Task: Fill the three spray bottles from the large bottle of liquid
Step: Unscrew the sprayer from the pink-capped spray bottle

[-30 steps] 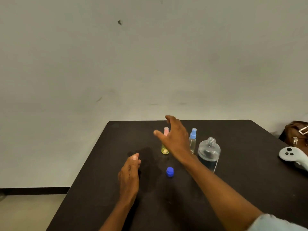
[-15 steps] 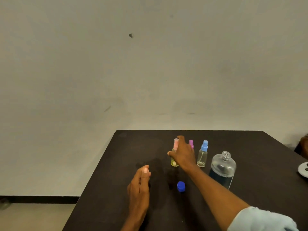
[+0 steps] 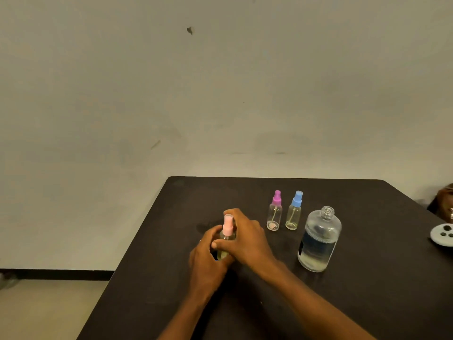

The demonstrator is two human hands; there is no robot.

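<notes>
Both my hands hold a small clear spray bottle with a pink top [image 3: 227,227], upright near the middle of the black table [image 3: 367,290]. My left hand [image 3: 208,258] grips its body from the left and my right hand [image 3: 247,241] wraps it from the right. Two more small spray bottles stand behind to the right, one with a purple top [image 3: 274,213] and one with a blue top [image 3: 293,212]. The large clear bottle [image 3: 318,241] stands uncapped to their right, partly filled with clear liquid. Its blue cap is hidden.
A white controller [image 3: 442,238] lies at the table's right edge, with a brown bag [image 3: 443,200] behind it. The table's left edge drops to the floor [image 3: 49,310]. A plain wall rises behind the table.
My right hand took the pink-topped bottle from the row and brought it nearer to me. My left hand rose from the table and closed round it. The blue cap is now covered.
</notes>
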